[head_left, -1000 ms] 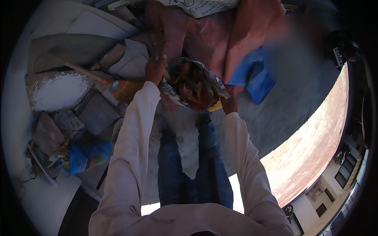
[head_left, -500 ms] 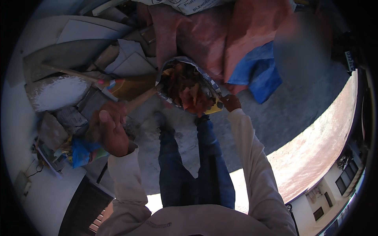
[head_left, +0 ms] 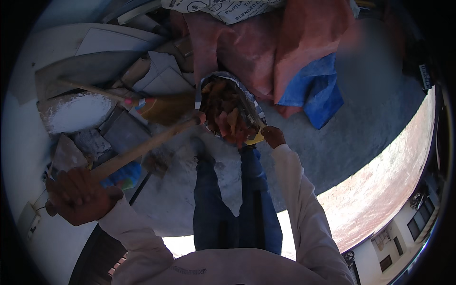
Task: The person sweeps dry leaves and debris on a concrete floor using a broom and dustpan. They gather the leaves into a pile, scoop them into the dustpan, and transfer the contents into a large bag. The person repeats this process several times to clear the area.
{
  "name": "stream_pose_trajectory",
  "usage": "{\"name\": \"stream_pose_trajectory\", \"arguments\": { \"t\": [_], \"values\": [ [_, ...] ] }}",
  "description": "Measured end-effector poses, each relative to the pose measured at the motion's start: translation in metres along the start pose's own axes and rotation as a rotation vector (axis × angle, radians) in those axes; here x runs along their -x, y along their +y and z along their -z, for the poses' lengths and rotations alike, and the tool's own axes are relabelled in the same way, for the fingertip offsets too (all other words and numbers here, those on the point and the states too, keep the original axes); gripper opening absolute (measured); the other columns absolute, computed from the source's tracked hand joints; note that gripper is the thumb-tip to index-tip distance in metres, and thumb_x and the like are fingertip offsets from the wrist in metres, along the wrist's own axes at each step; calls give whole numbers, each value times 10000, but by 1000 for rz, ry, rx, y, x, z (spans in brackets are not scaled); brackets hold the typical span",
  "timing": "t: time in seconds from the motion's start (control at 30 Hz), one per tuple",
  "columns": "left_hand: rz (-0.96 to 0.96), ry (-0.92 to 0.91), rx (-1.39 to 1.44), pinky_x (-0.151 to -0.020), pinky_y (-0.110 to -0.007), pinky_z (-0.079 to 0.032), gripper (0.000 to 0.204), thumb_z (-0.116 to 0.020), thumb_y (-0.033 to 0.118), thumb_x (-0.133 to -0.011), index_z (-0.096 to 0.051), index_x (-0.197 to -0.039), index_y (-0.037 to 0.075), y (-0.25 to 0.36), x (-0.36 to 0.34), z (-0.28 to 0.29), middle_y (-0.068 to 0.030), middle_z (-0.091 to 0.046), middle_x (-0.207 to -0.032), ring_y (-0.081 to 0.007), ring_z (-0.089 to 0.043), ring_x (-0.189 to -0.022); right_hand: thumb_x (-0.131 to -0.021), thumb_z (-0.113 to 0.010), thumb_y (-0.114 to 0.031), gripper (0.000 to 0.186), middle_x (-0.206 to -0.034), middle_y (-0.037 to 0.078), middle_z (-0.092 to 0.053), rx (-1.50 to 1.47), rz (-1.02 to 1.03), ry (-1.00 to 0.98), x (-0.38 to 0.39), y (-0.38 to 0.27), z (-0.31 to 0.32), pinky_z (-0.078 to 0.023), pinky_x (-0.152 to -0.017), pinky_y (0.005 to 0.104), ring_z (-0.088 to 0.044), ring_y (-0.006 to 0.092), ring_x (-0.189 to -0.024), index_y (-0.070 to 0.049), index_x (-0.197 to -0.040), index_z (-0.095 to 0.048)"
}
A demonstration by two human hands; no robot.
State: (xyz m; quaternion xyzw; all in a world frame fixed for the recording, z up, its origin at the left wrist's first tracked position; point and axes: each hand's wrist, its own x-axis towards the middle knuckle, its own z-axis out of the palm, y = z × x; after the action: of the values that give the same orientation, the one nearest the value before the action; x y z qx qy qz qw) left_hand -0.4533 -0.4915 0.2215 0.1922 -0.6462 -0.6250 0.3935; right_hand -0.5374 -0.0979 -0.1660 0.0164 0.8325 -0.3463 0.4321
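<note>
My left hand (head_left: pixel 83 195) is closed around a thick wooden stick (head_left: pixel 147 147), low on the left. The stick slants up and away, its far end at the near left rim of an open sack (head_left: pixel 261 114). Whether that end touches the sack, I cannot tell. Dry brown and reddish leaves (head_left: pixel 228 116) fill the sack's mouth. At the sack's right side, my right hand (head_left: pixel 274 137) grips the rim, close to a yellow patch. The sack stands on the floor just beyond my feet.
A broom (head_left: pixel 166 108) with tan bristles lies left of the sack, among cardboard and board pieces (head_left: pixel 76 111). A red tarp (head_left: pixel 242 47) with a blue fold (head_left: pixel 318 90) drapes behind. A printed white sack (head_left: pixel 228 8) lies on top. Sunlit ground (head_left: pixel 380 175) curves along the right.
My left hand has moved left and toward me, away from the sack, and the wooden stick shows at greater length. My right hand stays at the rim, having shifted slightly with the view.
</note>
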Motion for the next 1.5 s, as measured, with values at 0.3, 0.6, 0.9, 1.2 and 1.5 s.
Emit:
{"name": "stream_pose_trajectory", "arguments": {
  "t": [0.3, 0.6, 0.9, 1.2, 1.5],
  "values": [
    [151, 141, 329, -402, -211, -291, 299, -397, 166, -896, -326, -611, 112, 42, -36, 73, -7, -309, -526, -66, -267, -409, -747, -565, -328, 246, -774, 133, -634, 49, -157, 204, 13, -18, 13, -459, -703, 378, -604, 308, -758, -116, -852, -635],
    [291, 55, 334, -370, -202, -220, 317, -332, 217, -922, -314, -619, 123, -36, 14, -69, 13, -275, -474, -54, -219, -373, -710, -595, -450, 384, -896, 138, -622, 320, -40, 183, -12, -11, 25, -441, -766, 401, -577, 332, -876, -138, -935, -605],
    [228, 261, -434, -432, -229, -333, 187, -428, 227, -893, -434, -805, 62, -54, 54, 77, -14, -414, -535, -101, -364, -423, -779, -485, -472, 416, -883, 187, -609, 457, 4, -2, -46, -1, 12, -438, -746, 443, -560, 374, -869, -97, -912, -604],
    [449, -425, -1134, -647, -423, -437, 252, -616, 276, -758, -589, -839, 39, -360, 141, 107, -192, -593, -749, -366, -564, -731, -795, -486, -443, 409, -894, 193, -604, 585, 36, 41, -46, -18, 10, -434, -738, 439, -562, 373, -858, -71, -921, -600],
    [354, -974, -1047, -608, -426, -453, 156, -582, 154, -737, -532, -860, 72, -332, 161, 87, -128, -592, -689, -314, -589, -679, -816, -448, -151, 184, -830, 144, -594, 900, 463, 51, -44, 7, -7, -466, -627, 394, -592, 305, -730, -55, -882, -590]
  ]
}}
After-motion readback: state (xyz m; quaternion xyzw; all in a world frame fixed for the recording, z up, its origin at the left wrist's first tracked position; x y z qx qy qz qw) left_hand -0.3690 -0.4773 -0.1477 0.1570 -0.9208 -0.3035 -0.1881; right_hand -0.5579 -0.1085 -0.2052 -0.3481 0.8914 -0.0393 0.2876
